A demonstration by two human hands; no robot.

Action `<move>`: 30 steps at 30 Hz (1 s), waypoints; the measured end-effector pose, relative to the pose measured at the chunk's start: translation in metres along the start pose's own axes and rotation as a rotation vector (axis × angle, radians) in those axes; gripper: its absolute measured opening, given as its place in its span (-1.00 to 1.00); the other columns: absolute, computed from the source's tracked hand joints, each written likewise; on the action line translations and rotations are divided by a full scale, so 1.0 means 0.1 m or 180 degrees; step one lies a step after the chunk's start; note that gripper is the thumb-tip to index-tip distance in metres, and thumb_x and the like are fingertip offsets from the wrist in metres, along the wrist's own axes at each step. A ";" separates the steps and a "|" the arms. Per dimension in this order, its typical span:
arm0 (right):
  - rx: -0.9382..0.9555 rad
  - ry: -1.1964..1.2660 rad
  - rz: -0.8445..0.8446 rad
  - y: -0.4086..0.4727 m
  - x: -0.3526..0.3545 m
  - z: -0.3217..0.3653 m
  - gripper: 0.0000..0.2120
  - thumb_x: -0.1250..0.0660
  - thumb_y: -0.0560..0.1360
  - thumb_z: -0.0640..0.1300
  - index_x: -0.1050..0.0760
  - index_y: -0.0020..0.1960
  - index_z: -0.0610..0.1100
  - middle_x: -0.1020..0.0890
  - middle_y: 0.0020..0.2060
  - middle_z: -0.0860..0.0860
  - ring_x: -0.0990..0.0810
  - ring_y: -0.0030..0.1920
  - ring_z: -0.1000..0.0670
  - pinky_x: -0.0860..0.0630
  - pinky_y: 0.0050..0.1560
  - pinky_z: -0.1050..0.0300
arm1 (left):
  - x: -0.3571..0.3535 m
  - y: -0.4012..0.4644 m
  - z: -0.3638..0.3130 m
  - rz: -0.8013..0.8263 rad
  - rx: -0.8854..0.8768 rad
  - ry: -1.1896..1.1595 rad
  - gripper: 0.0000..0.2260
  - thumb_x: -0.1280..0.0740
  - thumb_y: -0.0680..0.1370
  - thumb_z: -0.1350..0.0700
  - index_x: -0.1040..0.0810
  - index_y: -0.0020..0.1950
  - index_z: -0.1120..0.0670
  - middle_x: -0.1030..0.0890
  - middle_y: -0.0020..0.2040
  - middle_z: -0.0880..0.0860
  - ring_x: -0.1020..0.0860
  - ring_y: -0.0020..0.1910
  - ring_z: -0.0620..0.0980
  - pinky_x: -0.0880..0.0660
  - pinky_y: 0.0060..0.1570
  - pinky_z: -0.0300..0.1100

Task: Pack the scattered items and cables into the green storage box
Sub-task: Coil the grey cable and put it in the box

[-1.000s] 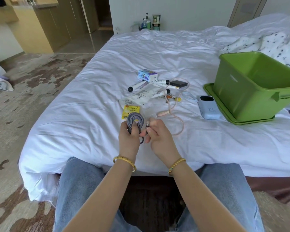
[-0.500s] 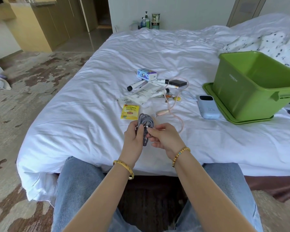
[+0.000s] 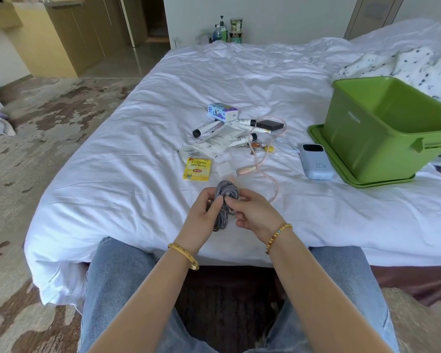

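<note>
A coiled grey braided cable (image 3: 224, 200) is held between both hands above the near edge of the bed. My left hand (image 3: 201, 219) grips the coil from the left and my right hand (image 3: 252, 212) pinches it from the right. The green storage box (image 3: 382, 128) stands open on its green lid (image 3: 341, 169) at the right of the bed. Scattered in the middle lie a pink cable (image 3: 265, 159), a white charger (image 3: 224, 170), a yellow tea sachet (image 3: 197, 169), several tubes (image 3: 239, 122), a small blue carton (image 3: 222, 112), a black case (image 3: 270, 125) and a light-blue power bank (image 3: 316, 161).
A white duvet (image 3: 138, 174) covers the bed. A spotted blanket (image 3: 418, 64) lies behind the box. Bottles (image 3: 227, 31) stand at the far wall. Patterned carpet (image 3: 36, 138) and clothes lie on the floor to the left. My jeans-clad knees are below.
Both hands have shifted slightly right and turned the grey coil; a loop of it now hangs below my fingers. The items on the bed have not moved.
</note>
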State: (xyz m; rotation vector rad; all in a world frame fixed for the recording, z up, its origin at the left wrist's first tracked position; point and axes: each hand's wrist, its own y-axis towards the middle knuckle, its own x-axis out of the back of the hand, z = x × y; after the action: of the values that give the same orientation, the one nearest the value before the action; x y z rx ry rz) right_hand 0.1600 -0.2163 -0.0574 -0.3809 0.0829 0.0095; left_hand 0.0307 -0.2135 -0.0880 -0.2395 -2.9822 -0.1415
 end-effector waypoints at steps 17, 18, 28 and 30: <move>0.0201 -0.0497 -0.0484 0.05 0.01 -0.05 -0.87 -0.23 0.50 -0.16 -0.34 -0.22 -0.11 -0.38 -0.41 -0.01 -0.29 -0.47 0.06 -0.22 -0.50 0.24 | -0.16 -0.04 -0.10 0.0084 -0.0196 0.0732 -0.64 -0.39 0.46 0.16 -0.41 0.23 0.05 -0.57 -0.03 0.03 -0.51 -0.19 -0.08 -0.46 -0.16 -0.26; 0.0161 -0.0522 -0.0348 0.04 0.04 -0.03 -0.88 -0.25 0.51 -0.13 -0.37 -0.20 -0.09 -0.41 -0.38 0.01 -0.34 -0.42 0.07 -0.26 -0.44 0.24 | -0.15 -0.04 -0.09 0.0076 -0.0203 0.0712 -0.66 -0.37 0.47 0.16 -0.42 0.22 0.03 -0.57 -0.06 -0.02 -0.51 -0.20 -0.12 -0.46 -0.17 -0.31; 0.0580 -0.0589 0.0063 0.02 0.11 -0.08 -0.87 -0.32 0.50 -0.13 -0.46 0.02 -0.14 -0.55 -0.10 -0.04 -0.52 -0.12 0.07 -0.41 -0.17 0.26 | -0.04 0.00 -0.08 -0.0002 0.0301 -0.0060 -0.85 -0.31 0.53 0.19 -0.45 0.09 0.08 -0.57 -0.22 0.00 -0.51 -0.41 -0.29 -0.42 -0.41 -0.45; 0.0604 -0.0452 0.0039 0.03 0.08 -0.11 -0.82 -0.33 0.50 -0.13 -0.47 0.04 -0.19 -0.55 -0.14 -0.03 -0.53 -0.14 0.07 -0.45 -0.16 0.25 | -0.05 0.02 -0.06 -0.0169 0.0376 -0.0081 -0.86 -0.29 0.54 0.18 -0.45 0.08 0.10 -0.56 -0.28 0.01 -0.48 -0.48 -0.29 -0.39 -0.46 -0.44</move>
State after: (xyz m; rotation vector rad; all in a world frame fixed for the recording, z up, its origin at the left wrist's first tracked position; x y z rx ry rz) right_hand 0.1667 -0.2174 -0.0696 -0.1892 -0.0541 0.0404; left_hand 0.0367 -0.2128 -0.0822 -0.1495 -3.0099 0.0321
